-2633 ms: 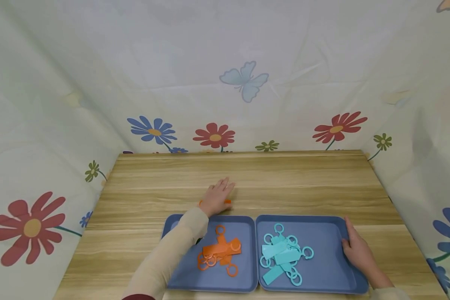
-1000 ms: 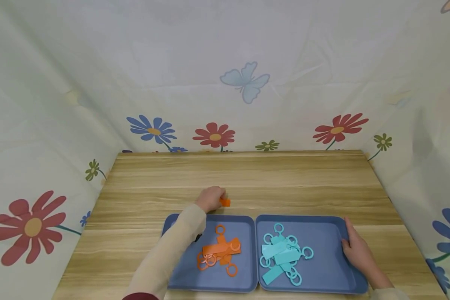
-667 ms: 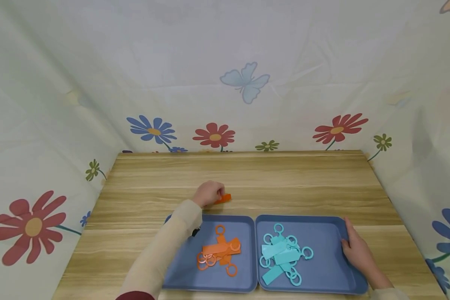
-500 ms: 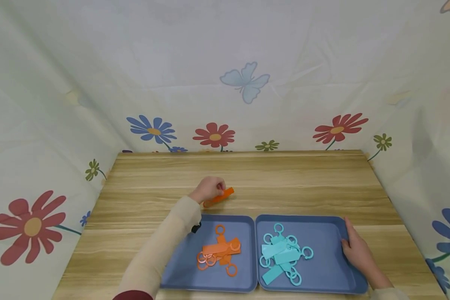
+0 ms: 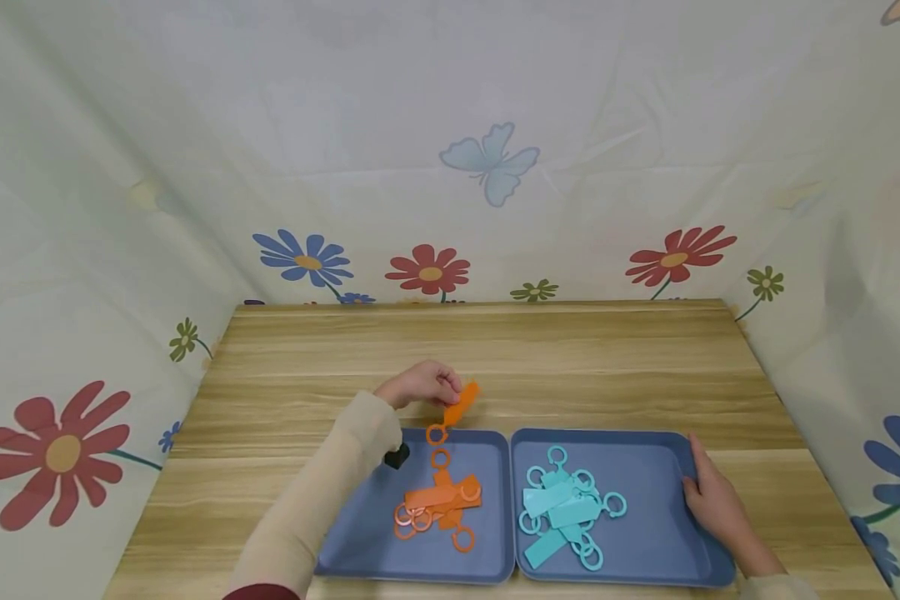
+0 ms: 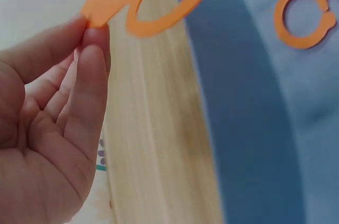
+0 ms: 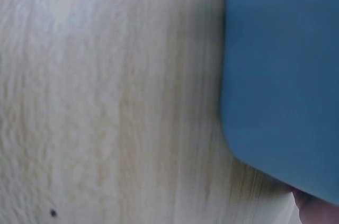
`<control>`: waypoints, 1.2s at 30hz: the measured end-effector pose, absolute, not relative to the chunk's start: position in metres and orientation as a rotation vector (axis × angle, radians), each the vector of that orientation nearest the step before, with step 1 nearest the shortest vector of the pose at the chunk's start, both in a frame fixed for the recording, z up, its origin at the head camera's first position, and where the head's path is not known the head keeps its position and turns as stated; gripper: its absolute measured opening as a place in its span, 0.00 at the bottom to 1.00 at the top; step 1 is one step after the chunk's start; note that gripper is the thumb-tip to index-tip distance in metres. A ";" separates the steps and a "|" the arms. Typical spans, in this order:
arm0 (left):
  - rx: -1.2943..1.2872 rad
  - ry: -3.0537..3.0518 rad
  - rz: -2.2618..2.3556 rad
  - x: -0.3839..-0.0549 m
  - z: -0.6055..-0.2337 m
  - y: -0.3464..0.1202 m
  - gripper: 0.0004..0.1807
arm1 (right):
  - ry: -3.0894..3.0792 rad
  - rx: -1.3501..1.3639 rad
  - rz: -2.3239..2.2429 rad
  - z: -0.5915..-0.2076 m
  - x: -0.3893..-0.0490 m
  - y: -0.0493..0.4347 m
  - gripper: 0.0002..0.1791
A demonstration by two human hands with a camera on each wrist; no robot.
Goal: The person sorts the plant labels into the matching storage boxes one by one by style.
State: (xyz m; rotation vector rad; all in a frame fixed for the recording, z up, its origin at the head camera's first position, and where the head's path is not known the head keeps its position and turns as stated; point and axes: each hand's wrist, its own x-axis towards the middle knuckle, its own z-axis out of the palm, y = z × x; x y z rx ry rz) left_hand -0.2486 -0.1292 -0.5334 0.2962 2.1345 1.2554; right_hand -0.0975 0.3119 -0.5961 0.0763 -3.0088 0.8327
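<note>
My left hand pinches the flat end of an orange plastic tag between thumb and fingers. The tag's open ring hangs down over the far rim of the left blue tray. In the left wrist view, thumb and fingertips meet on the tag, its ring pointing toward the tray. Several similar orange tags lie piled in that tray. My right hand grips the right end of the other blue tray, thumb over the rim. The right wrist view shows mostly that tray's outer wall.
Several turquoise ring tags lie heaped in the left half of the right tray. Both trays stand side by side on a wood-grain table. A flowered white curtain surrounds the table. A small black device sits at my left wrist.
My left hand, earlier spread flat over the orange tag on the table, has picked it up and swung its ring toward the left tray. The right hand has stayed put.
</note>
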 end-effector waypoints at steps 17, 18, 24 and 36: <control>0.417 1.848 1.080 -0.222 -0.540 -0.121 0.03 | -3.028 0.064 0.836 -0.594 -0.097 0.311 0.39; 0.428 1.852 1.063 -0.221 -0.541 -0.121 0.03 | -3.024 0.068 0.835 -0.594 -0.097 0.311 0.39; 0.454 1.856 0.994 -0.213 -0.544 -0.121 0.04 | -3.030 0.064 0.839 -0.593 -0.097 0.311 0.39; 0.452 1.950 0.828 -0.192 -0.547 -0.116 0.07 | -3.038 0.048 0.818 -0.593 -0.097 0.311 0.39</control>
